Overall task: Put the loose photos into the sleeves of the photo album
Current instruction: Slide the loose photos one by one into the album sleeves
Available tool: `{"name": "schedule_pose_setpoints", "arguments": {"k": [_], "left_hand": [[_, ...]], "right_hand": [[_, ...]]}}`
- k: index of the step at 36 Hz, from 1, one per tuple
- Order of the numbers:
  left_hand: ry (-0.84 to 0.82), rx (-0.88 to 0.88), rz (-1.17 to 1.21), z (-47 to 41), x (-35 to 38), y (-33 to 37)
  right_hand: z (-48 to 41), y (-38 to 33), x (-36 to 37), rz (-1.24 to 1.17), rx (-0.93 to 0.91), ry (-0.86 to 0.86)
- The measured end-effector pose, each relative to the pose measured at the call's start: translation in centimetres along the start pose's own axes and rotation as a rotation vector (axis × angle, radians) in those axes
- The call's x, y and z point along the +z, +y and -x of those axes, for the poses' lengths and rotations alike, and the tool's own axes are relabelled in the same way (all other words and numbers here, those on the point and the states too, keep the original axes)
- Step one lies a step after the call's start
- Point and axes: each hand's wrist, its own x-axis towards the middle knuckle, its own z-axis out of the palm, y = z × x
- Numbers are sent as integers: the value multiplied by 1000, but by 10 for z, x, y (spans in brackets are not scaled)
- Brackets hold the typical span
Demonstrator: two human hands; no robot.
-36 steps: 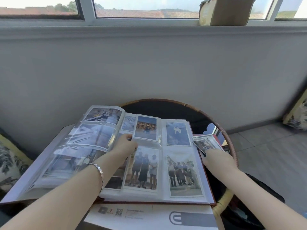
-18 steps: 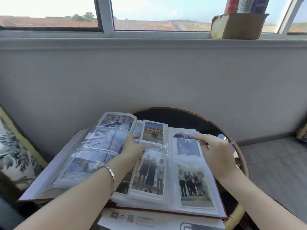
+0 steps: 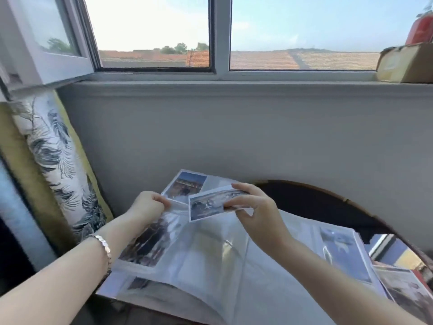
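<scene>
The open photo album lies on a round dark table, its clear sleeves partly filled with photos. My left hand pinches the edge of a raised sleeve page that carries a building photo at its top. Over that page my right hand holds a loose photo between thumb and fingers. The right-hand page shows a filled sleeve.
A round table with a wicker rim stands against a grey wall under a window. A leaf-patterned cushion leans at the left. More loose photos lie at the right edge. A cardboard box sits on the sill.
My right hand picked a loose photo from the pile at the right and brought it over the album. My left hand lifted the sleeve page. The camera tilted upward.
</scene>
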Motion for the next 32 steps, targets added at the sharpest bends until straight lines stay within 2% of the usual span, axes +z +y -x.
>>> {"name": "schedule_pose_setpoints", "arguments": {"k": [5, 8, 10, 14, 17, 20, 22, 25, 28, 32], "left_hand": [[-9, 17, -285, -16, -3, -17], [-19, 143, -263, -15, 5, -16], [-76, 152, -147, -7, 11, -7], [-346, -97, 240, 6, 18, 8], [-403, -189, 384, -2, 22, 3], [-317, -206, 510, -13, 24, -2], [-185, -171, 522, -20, 23, -4], [42, -145, 515, -30, 22, -7], [133, -117, 451, -45, 19, -14], [165, -45, 249, -55, 19, -18]], "right_hand": [[-8, 14, 32, 78, -15, -125], [-5, 28, 46, 92, -79, -140], [-2, 36, 52, 107, -138, -100], [-2, 40, 59, 67, -164, -39], [-5, 40, 60, 55, -147, -74], [-5, 40, 57, 122, -92, -91], [-5, 43, 52, 190, 31, -82], [-9, 45, 41, 288, 271, -265], [-8, 47, 40, 534, 227, -541], [-2, 56, 43, 595, 183, -579]]}}
